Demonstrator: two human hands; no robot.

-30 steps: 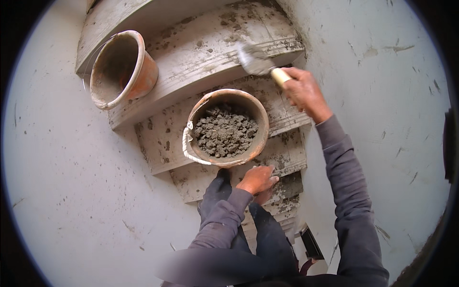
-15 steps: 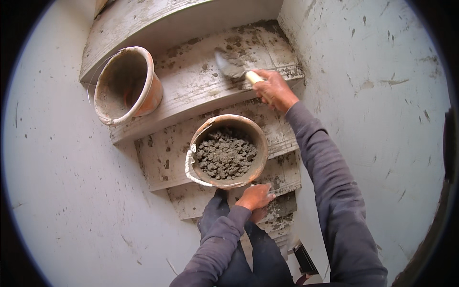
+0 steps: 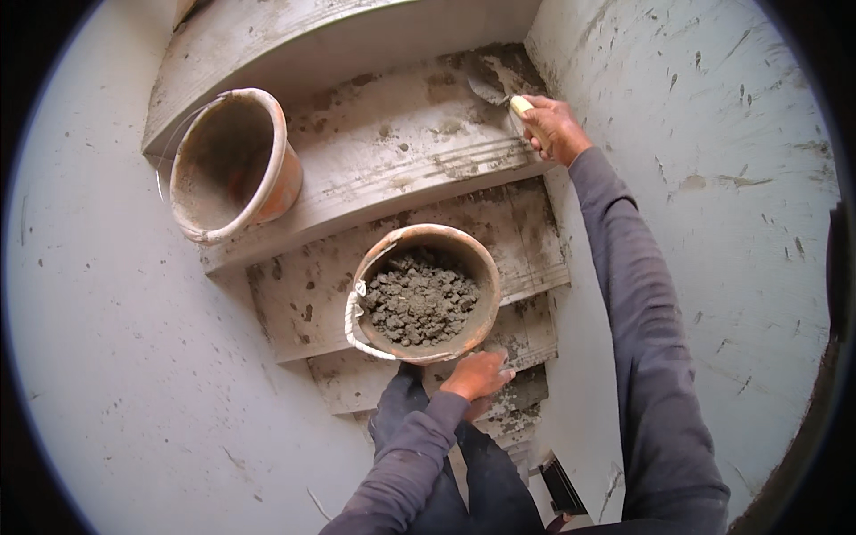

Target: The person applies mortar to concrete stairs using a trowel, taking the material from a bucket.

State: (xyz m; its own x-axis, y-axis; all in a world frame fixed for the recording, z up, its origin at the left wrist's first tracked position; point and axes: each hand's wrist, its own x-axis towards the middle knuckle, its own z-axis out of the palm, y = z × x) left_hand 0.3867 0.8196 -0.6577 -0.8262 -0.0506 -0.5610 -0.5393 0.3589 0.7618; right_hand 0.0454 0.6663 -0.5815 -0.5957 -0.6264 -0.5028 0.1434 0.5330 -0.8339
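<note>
My right hand (image 3: 551,129) grips the pale handle (image 3: 522,107) of a trowel, whose blade (image 3: 487,91) rests low in the back right corner of a spattered upper step (image 3: 383,129). My left hand (image 3: 480,379) is curled just below the near rim of a worn orange-brown bucket (image 3: 483,316); what its fingers hold is hard to make out. That bucket sits on a lower step, holding lumpy grey mortar (image 3: 419,299), with a white cord handle (image 3: 354,316) at its left side. A second, mortar-coated bucket (image 3: 276,183) with a wire handle stands at the left end of the upper step.
Curved stairs rise to a higher step (image 3: 312,31) at the back and descend below my legs (image 3: 486,481). A scuffed pale wall (image 3: 722,223) runs along the right; another spattered pale surface (image 3: 116,312) fills the left. A dark opening (image 3: 562,486) shows at the bottom right.
The trowel first swung left over the upper step, then moved right and back into the corner. The view has shifted, so both buckets appear lower. My left hand stays by the mortar bucket.
</note>
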